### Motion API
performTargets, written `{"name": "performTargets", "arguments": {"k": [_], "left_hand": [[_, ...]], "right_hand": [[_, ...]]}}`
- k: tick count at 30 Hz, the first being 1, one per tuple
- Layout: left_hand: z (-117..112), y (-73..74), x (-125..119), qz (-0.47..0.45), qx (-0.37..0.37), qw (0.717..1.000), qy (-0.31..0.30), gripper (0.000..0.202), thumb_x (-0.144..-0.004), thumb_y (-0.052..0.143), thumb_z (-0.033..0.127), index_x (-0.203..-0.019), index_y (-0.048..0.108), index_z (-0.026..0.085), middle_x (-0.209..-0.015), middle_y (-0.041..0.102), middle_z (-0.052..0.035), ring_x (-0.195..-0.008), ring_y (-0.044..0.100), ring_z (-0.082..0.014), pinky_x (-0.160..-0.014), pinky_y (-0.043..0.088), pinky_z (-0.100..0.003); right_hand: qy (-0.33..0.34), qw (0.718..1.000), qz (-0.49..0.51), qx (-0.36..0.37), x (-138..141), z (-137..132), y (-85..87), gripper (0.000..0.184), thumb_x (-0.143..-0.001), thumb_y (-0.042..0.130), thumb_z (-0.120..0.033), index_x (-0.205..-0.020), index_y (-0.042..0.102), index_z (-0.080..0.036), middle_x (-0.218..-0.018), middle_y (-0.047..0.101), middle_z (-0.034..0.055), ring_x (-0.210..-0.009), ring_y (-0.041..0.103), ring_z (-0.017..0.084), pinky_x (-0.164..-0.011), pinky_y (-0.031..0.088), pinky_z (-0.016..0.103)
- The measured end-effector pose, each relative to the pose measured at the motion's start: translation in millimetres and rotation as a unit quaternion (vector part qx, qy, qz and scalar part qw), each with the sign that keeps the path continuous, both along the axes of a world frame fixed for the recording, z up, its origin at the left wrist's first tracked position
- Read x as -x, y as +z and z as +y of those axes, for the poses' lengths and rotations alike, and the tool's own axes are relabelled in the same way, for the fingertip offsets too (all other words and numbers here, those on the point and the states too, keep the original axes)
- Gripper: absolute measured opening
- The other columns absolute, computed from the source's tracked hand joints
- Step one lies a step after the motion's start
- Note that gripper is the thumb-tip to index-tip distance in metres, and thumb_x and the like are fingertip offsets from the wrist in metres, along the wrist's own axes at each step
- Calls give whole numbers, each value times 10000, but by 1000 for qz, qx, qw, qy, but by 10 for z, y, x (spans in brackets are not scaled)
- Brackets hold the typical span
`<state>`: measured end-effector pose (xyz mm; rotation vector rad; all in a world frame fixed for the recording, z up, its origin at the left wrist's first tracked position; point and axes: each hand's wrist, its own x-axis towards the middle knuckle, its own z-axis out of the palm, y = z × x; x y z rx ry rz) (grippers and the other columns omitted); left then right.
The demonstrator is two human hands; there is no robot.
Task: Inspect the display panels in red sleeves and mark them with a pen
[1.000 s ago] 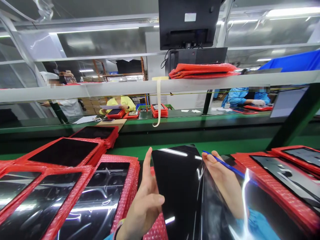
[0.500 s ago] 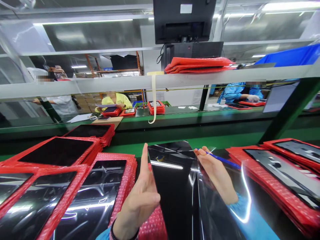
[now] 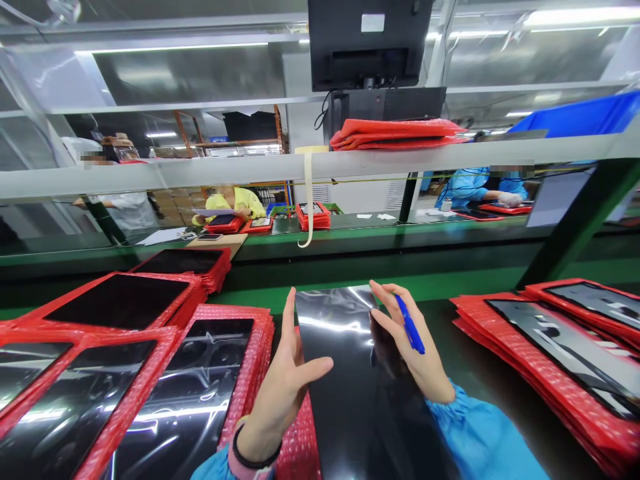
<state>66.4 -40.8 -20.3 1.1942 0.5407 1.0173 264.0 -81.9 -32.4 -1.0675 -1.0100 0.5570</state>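
Gripping shiny black screen (image 3: 345, 393), tilted, between red stacks (image 3: 493, 330). Left hand (image 3: 280, 383) clamped on left edge: first finger straight up, thumb over front. Right hand (image 3: 423, 360) near top right corner, fingers bent, closed around blue pen (image 3: 411, 327).

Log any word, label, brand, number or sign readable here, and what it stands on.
No text readable.
White label on the monitor: any print too small.
Grey panel at right: bold marks, too blurred to make out.
Blue pen and dark panel in hand: no lettering visible.
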Motion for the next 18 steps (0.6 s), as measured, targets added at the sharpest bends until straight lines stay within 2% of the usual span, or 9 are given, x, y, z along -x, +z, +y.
{"name": "performTargets", "arguments": {"k": [2,4,6,9,11,13,15,18], "left_hand": [[47,-100,-38,42,-6,998,44,993,-660,723,142,-1464,231,455,-1603,130,152,-1466,82,-153,-1118,229,-228],[118,-230,-48,72,21,995,68,925,-714,673,187,-1478,207,423,-1604,166,103,-1462,134,-191,-1133,254,-318],[203,-378,-33,98,47,991,83,852,-774,620,255,-1500,186,357,-1611,153,54,-1464,119,-212,-1158,193,-379],[315,-617,18,135,56,983,111,772,-827,575,331,-1507,224,236,-1617,113,10,-1467,40,-193,-1172,72,-342],[363,-780,46,155,65,979,119,715,-849,549,346,-1493,275,204,-1608,147,-16,-1465,76,-201,-1173,96,-349],[399,-940,56,168,77,975,127,646,-862,535,323,-1465,344,188,-1600,177,-47,-1460,125,-216,-1172,127,-368],[439,-1089,49,175,87,971,139,575,-867,539,287,-1416,422,165,-1582,238,-98,-1448,189,-238,-1170,152,-393],[510,-1271,25,178,95,965,166,479,-863,584,289,-1319,515,161,-1507,396,-152,-1393,336,-289,-1142,212,-515]], "right_hand": [[-15,1000,-22,-2,-27,44,-91,285,-853,636,-332,-1094,490,-288,-1385,560,69,-1350,444,229,-1132,303,418],[-33,999,-26,-3,-117,108,-245,281,-860,613,-373,-1097,495,-280,-1377,563,87,-1335,464,243,-1113,341,432],[-63,998,-29,3,-278,171,-455,301,-846,615,-425,-1080,513,-265,-1357,570,112,-1310,491,268,-1067,402,441],[-93,994,-37,40,-575,214,-815,410,-746,696,-509,-1011,559,-227,-1217,652,145,-1224,567,323,-1030,434,480],[-74,993,-45,77,-727,209,-1028,411,-714,740,-502,-954,599,-200,-1084,708,126,-1105,645,320,-976,478,498],[-35,992,-59,108,-803,202,-1187,323,-794,713,-431,-956,632,-164,-987,731,83,-963,700,259,-906,526,479],[-4,989,-72,131,-815,212,-1289,233,-872,662,-347,-983,643,-143,-943,729,49,-872,708,205,-842,557,435],[13,984,-92,155,-789,260,-1368,181,-917,617,-302,-986,642,-136,-863,709,16,-771,697,166,-742,577,367]]}}
